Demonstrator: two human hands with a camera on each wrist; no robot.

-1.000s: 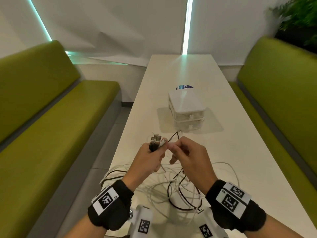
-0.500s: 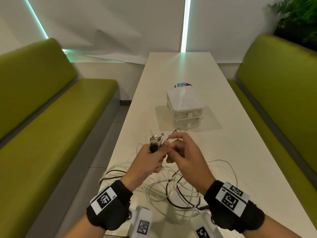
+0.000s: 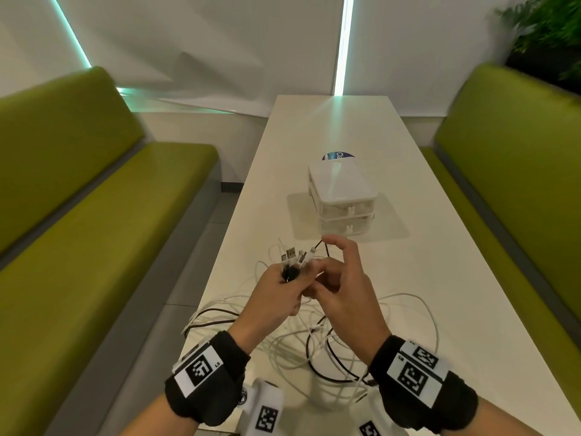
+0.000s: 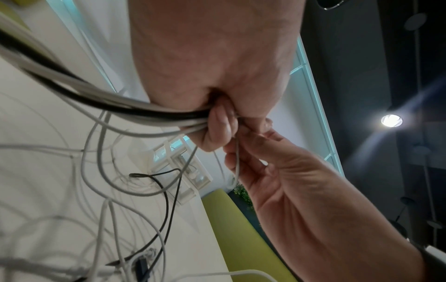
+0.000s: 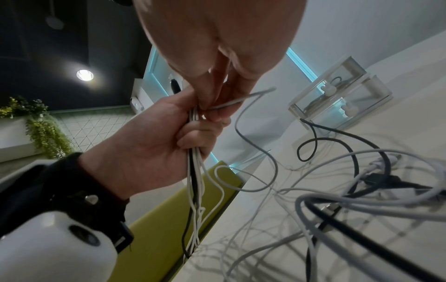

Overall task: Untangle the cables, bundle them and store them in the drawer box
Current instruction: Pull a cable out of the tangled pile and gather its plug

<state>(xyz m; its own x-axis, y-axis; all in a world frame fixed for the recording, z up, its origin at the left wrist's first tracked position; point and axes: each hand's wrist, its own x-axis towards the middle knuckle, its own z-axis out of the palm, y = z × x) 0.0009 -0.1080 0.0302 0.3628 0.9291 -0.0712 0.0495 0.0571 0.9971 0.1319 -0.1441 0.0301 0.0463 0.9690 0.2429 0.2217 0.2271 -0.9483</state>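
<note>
Our left hand grips a bunch of cable ends above the table's near left edge; our right hand pinches one white cable beside it. The tangled cables lie below, the drawer box mid-table.

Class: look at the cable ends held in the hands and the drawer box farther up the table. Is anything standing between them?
No object stands between the cable ends and the drawer box; only bare table. Both drawers look closed.
</note>
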